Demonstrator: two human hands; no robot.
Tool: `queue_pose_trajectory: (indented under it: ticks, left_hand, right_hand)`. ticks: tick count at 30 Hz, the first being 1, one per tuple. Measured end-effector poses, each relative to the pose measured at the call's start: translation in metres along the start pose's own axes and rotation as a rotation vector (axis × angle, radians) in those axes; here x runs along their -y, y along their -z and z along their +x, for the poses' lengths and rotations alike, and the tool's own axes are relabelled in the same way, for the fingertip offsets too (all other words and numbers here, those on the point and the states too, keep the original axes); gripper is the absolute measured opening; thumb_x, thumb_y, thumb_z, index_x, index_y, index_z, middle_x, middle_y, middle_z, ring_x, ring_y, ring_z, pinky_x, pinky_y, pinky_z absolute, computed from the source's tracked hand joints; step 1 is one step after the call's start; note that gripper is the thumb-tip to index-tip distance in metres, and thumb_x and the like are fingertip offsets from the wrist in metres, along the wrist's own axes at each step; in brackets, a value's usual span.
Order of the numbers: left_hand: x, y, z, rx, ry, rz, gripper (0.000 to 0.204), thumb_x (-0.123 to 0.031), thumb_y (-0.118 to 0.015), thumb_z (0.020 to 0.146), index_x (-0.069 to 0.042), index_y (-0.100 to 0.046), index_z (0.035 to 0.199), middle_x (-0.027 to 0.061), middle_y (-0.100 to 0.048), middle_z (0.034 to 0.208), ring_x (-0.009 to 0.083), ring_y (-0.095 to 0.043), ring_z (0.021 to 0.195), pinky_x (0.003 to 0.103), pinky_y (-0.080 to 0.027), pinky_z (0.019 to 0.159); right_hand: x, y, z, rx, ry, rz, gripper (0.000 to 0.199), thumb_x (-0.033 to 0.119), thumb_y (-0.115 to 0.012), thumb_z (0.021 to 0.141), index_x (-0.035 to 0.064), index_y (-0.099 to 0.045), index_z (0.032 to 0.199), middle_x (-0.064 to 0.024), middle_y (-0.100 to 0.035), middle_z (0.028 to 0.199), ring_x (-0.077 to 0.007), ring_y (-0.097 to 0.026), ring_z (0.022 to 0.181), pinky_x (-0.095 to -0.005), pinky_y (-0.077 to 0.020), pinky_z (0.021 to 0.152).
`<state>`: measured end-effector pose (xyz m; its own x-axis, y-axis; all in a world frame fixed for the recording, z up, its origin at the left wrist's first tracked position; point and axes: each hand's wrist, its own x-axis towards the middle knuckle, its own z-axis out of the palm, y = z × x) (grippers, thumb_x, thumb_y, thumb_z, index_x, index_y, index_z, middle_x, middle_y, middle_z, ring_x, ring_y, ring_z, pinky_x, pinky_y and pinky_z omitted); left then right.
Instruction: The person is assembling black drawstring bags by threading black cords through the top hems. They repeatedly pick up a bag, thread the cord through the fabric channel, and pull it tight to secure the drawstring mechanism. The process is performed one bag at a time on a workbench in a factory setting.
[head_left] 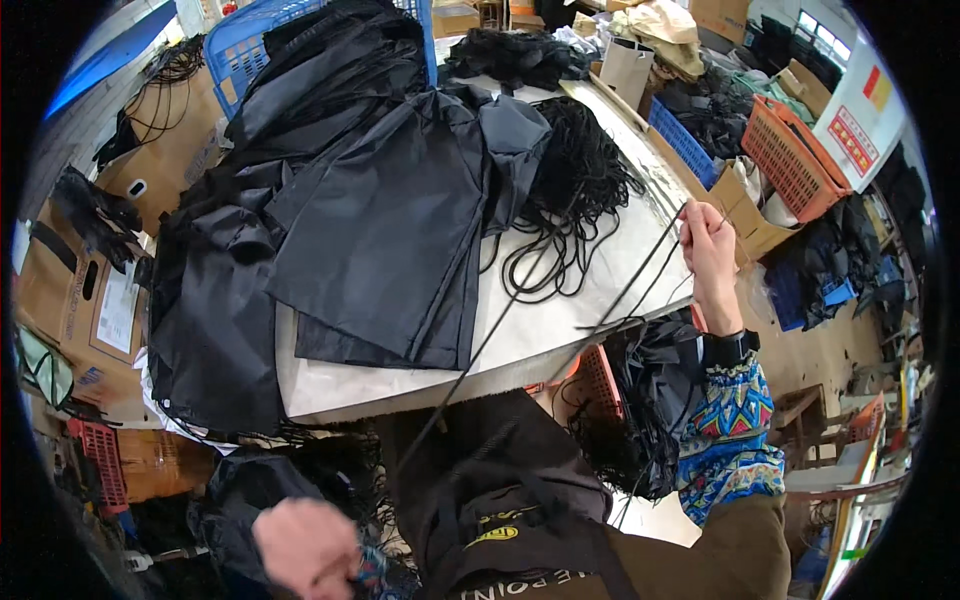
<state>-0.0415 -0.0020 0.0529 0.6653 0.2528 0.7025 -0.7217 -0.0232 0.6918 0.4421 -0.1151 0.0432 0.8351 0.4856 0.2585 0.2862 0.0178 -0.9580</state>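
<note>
My right hand (708, 250) is raised at the table's right edge, fingers pinched on a black cord (560, 300) that runs taut down and left across the white table (600, 300). My left hand (305, 548) is low at the bottom left, closed around the cord's other end beside a black drawstring bag (500, 490) lying in my lap. A stack of flat black fabric bags (390, 230) covers the table's left half. A tangle of loose black cords (575, 190) lies at the table's middle right.
A blue crate (240, 45) stands behind the bag stack. Orange (790, 155) and blue (685, 140) baskets and cardboard boxes (745, 210) crowd the right. Boxes (70, 290) and a red crate (100, 460) sit left. More black bags fill an orange basket (640, 400) under the table edge.
</note>
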Motion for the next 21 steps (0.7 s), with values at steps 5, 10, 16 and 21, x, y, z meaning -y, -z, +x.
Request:
queue_pose_trajectory:
  ticks: [5, 10, 16, 21]
  left_hand:
    - [-0.079, 0.025, -0.023, 0.359, -0.51, -0.555, 0.027, -0.02, -0.057, 0.084, -0.004, -0.055, 0.063, 0.0078, -0.058, 0.061, 0.0154, -0.055, 0.051, 0.025, -0.04, 0.042]
    - [-0.046, 0.02, -0.046, -0.618, 0.146, -0.067, 0.026, -0.017, -0.052, 0.087, -0.003, -0.051, 0.065, 0.0032, -0.051, 0.051, 0.008, -0.046, 0.04, 0.021, -0.031, 0.034]
    - [0.023, -0.016, 0.026, -0.562, 0.939, 0.346, 0.019, -0.012, -0.053, 0.089, 0.003, -0.064, 0.087, -0.0016, -0.051, 0.06, 0.0038, -0.043, 0.054, 0.019, -0.033, 0.049]
    - [0.07, -0.028, 0.064, -0.529, 0.833, 0.26, 0.02, -0.015, -0.053, 0.093, 0.001, -0.065, 0.092, -0.0043, -0.05, 0.062, 0.0015, -0.04, 0.054, 0.017, -0.03, 0.048]
  right_hand:
    - [0.021, 0.012, 0.038, -0.081, 0.065, 0.145, 0.024, 0.026, -0.051, 0.095, 0.0058, -0.057, 0.083, 0.0052, -0.046, 0.059, -0.0004, -0.03, 0.043, -0.0172, -0.0178, 0.037]
    - [0.085, -0.009, 0.07, -0.072, 0.271, 0.268, 0.021, 0.025, -0.052, 0.094, 0.0051, -0.059, 0.093, 0.0041, -0.047, 0.062, -0.0008, -0.031, 0.042, -0.017, -0.0194, 0.036]
    - [0.105, -0.086, -0.005, 0.975, 0.119, -0.028, 0.054, 0.021, -0.058, 0.086, 0.0041, -0.039, 0.133, -0.0023, -0.058, 0.078, -0.0083, -0.052, 0.057, -0.02, -0.0442, 0.053]
    - [0.104, -0.122, -0.088, 1.703, -0.185, -0.178, 0.026, 0.03, -0.056, 0.092, 0.0043, -0.06, 0.097, 0.004, -0.056, 0.076, -0.0033, -0.048, 0.066, -0.0199, -0.0401, 0.056]
